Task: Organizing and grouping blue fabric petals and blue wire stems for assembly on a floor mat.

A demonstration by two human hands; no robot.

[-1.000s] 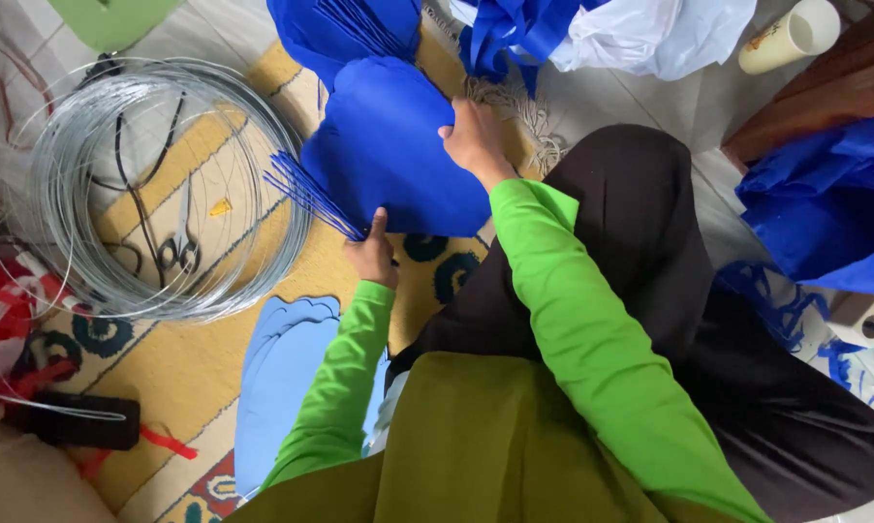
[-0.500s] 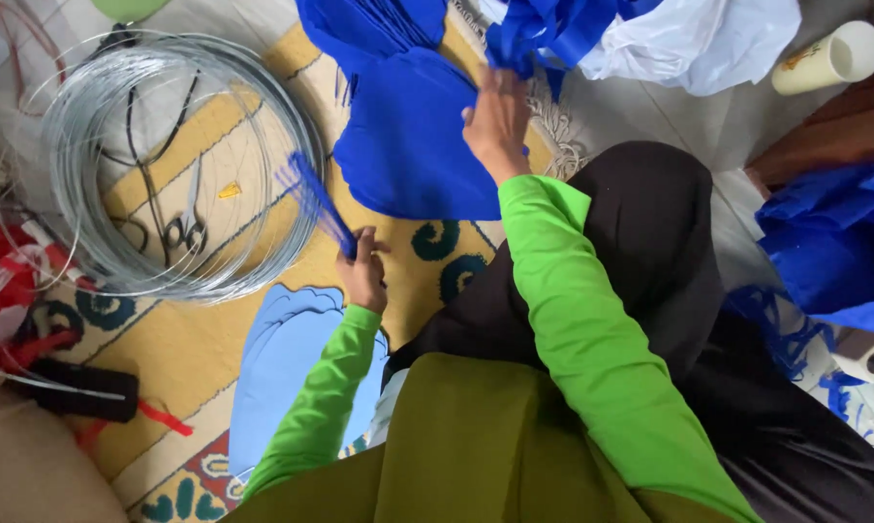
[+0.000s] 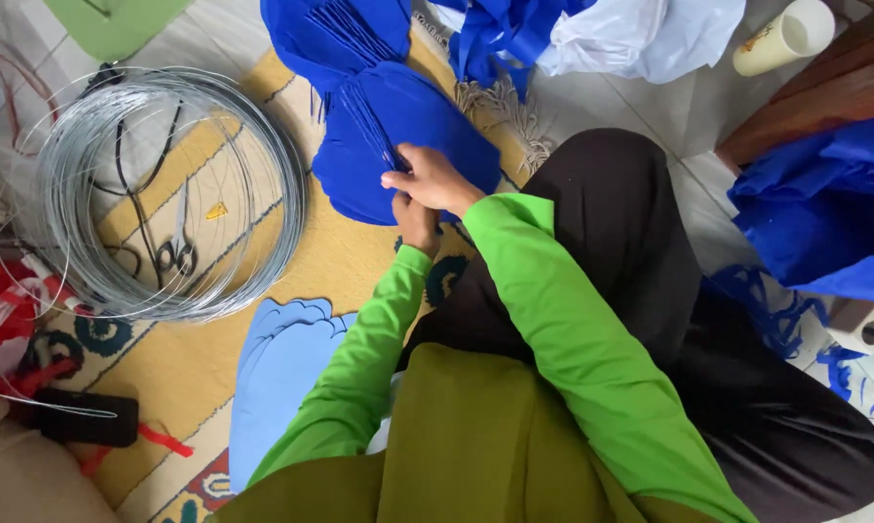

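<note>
I sit on a patterned yellow rug (image 3: 195, 368) in green sleeves. A dark blue petal-shaped fabric piece (image 3: 427, 111) lies on the rug in front of my knee, overlapping another blue piece (image 3: 301, 39) farther away. A bundle of thin blue wires (image 3: 364, 126) lies across it. My right hand (image 3: 435, 179) pinches the near end of the wires at the petal's edge. My left hand (image 3: 416, 228) sits just beneath it, fingers tucked under my right hand at the same spot.
A large coil of silver wire (image 3: 88, 203) lies at left with scissors (image 3: 175, 254) inside it. A light blue petal cut-out (image 3: 282, 378) lies by my left elbow. A white bag (image 3: 640, 39), cream cup (image 3: 781, 37) and heaped blue fabric (image 3: 825, 213) are right.
My left hand carried the blue wire bundle from the rug up onto the petal piece. My right hand slid down the petal to meet it. The view shifted closer.
</note>
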